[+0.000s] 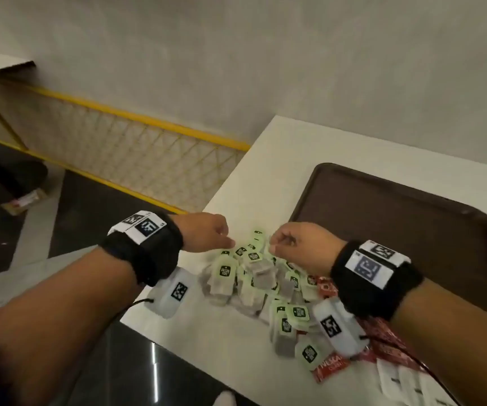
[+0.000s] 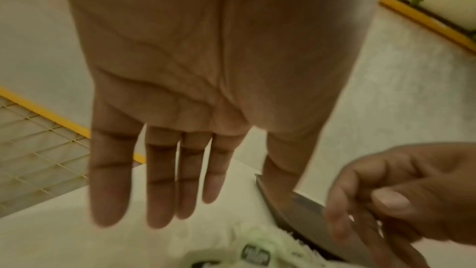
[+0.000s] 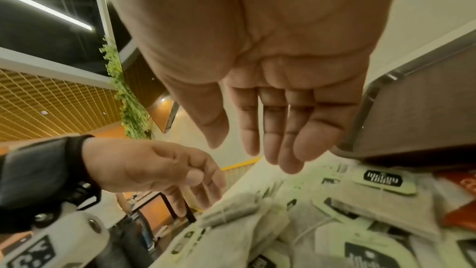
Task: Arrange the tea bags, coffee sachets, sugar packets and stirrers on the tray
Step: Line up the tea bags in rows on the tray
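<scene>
A pile of pale green-tagged tea bags (image 1: 254, 276) lies on the white table (image 1: 309, 142), left of the empty brown tray (image 1: 397, 230). Red coffee sachets (image 1: 328, 370) and white sugar packets (image 1: 397, 382) lie at the pile's near right side. My left hand (image 1: 227, 240) hovers over the pile's far left edge. My right hand (image 1: 274, 244) hovers just right of it. In the wrist views the left hand (image 2: 211, 197) and right hand (image 3: 247, 150) show bare palms and relaxed fingers that hold nothing. The tea bags (image 3: 335, 221) lie below the right hand. No stirrers are in view.
The table's left edge runs close beside the pile, with a dark floor below. A yellow mesh railing (image 1: 136, 133) stands beyond that edge. A plain wall backs the table. The tray's rim (image 3: 381, 89) sits just right of my right hand.
</scene>
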The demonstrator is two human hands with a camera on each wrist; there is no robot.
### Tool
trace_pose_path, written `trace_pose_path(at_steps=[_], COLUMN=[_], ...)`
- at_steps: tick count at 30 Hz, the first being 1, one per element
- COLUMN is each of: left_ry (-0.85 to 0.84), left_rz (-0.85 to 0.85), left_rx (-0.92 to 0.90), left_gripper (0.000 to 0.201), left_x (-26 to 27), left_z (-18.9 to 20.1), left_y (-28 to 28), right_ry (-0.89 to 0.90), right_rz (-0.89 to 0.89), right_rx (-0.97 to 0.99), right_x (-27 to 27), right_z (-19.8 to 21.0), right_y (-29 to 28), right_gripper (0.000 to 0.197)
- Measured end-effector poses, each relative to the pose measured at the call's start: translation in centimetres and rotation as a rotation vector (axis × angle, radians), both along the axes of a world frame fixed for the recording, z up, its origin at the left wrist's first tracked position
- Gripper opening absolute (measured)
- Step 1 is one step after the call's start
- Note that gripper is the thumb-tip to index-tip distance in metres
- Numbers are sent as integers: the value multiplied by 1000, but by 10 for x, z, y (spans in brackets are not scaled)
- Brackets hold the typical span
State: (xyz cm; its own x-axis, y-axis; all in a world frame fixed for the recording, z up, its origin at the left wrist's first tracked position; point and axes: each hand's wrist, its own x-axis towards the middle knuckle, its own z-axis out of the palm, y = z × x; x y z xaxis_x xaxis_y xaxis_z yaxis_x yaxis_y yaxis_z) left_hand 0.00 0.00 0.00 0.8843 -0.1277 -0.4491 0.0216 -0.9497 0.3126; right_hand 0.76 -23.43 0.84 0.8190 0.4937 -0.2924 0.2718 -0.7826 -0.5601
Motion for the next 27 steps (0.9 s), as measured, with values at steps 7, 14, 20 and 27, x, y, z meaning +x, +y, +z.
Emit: trace_pose_path(at_steps=[7,14,20,27], left_ry=[87,46,7,59], left_rz=[-145,-167,-145,-167], left_rx=[52,-84,-256,-478], left_gripper=[80,55,48,20], left_x=[-6,-1,0,0], left_z=[-28,-39,-47,-42], left_y=[14,17,23,41], right_ry=[-12,-20,-39,-95], right_rz=[-7,-66,-115,-182], right_rx=[-283,-348,-335,-246], right_x=[18,22,19,13], right_z=[-24,-31,-35,-31], right_y=[38,55,58,48], right_gripper=[60,69,68,52])
